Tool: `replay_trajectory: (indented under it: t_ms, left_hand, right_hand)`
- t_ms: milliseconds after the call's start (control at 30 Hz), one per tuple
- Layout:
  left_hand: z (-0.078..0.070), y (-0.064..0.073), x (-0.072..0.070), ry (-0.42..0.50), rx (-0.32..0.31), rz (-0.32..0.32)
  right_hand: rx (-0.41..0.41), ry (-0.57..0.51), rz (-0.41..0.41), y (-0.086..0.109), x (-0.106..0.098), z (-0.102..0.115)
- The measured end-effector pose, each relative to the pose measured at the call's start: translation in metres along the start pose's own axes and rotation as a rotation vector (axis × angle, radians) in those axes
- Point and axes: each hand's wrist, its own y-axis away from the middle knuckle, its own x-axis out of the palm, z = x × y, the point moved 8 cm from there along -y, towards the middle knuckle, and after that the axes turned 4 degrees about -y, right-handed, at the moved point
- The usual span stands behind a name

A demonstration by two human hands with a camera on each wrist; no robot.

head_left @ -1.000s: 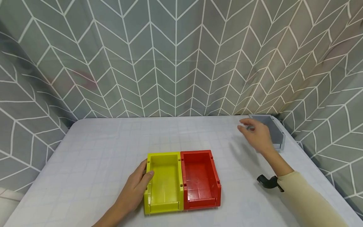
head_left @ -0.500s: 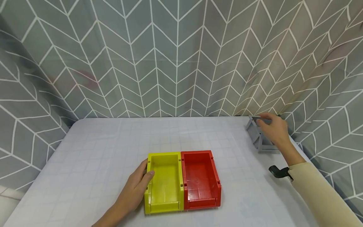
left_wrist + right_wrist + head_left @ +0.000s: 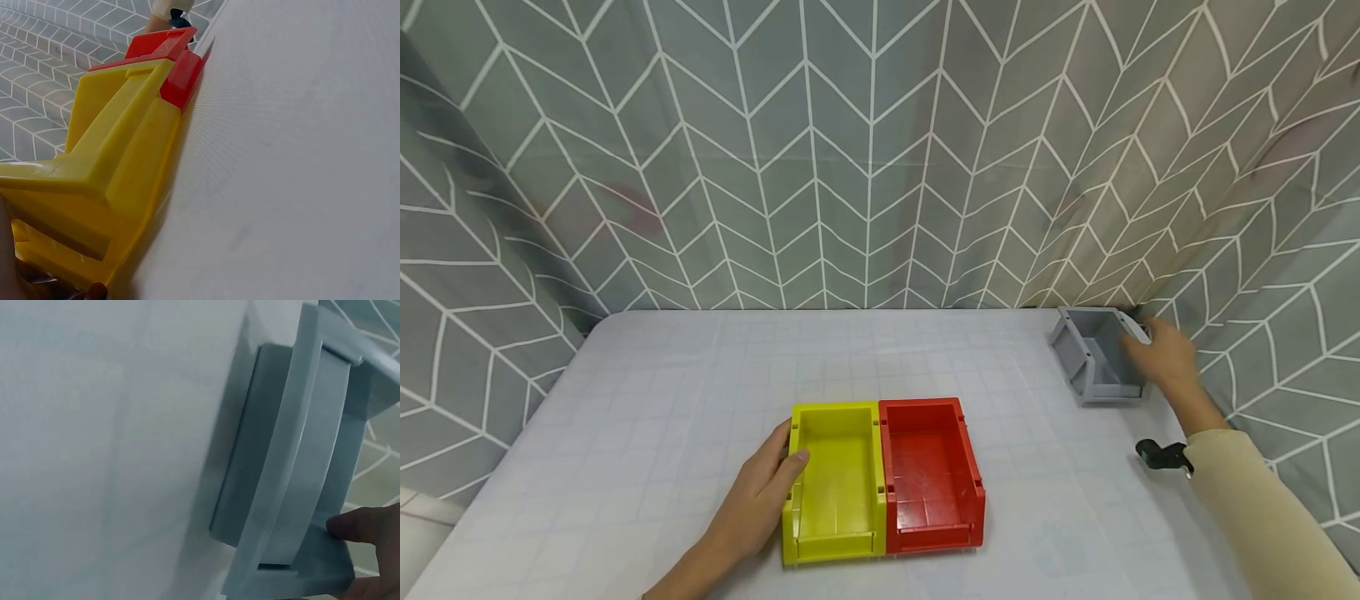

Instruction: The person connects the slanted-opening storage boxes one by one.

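Note:
A yellow bin (image 3: 841,546) and a red bin (image 3: 934,539) stand side by side, touching, near the front of the table. My left hand (image 3: 748,500) grips the yellow bin's left wall, thumb over the rim and the other fingers outside. In the left wrist view, the yellow bin (image 3: 134,156) fills the near side, with dark fingers low in the corner. At the far right, my right hand (image 3: 1167,357) holds the right wall of a grey bin (image 3: 1112,390). The right wrist view has the thumb (image 3: 356,524) on the grey bin's (image 3: 312,456) wall; the other fingers are mostly hidden.
A white cloth with a faint grid covers the table (image 3: 662,400). Grey patterned curtains (image 3: 865,167) hang behind it and along both sides. The grey bin sits close to the table's back right corner. A black device (image 3: 1161,454) is strapped at my right wrist.
My right hand has moved right, from in front of the grey bin, across it, to its right wall, which it now grips. My left hand and the two front bins have stayed put.

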Motion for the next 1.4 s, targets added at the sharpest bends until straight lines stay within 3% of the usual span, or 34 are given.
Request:
replay_trajectory:
  t_ms: [200,500,733,900,1167,1400]
  left_hand:
    - [0.000,0.000,0.000,0.002,0.000,-0.002]
    - [-0.001,0.000,0.001,0.003,0.010,-0.005]
    - [-0.002,0.002,-0.002,-0.036,0.000,-0.005]
    - [-0.003,0.002,-0.005,-0.059,0.005,0.005]
    - [-0.001,0.000,-0.013,-0.070,0.006,-0.005]
    - [0.000,-0.001,-0.018,-0.083,0.018,-0.018]
  right_hand:
    - [0.052,0.011,0.078,0.001,0.002,-0.008]
    - [0.030,0.067,0.205,-0.003,0.012,-0.016]
    - [0.044,0.021,0.185,0.001,0.012,-0.012]
    - [0.096,-0.053,0.240,0.005,0.016,-0.012]
    - [0.179,-0.259,0.487,0.016,0.026,-0.007]
    - [0.273,-0.328,0.521,0.022,0.022,-0.005]
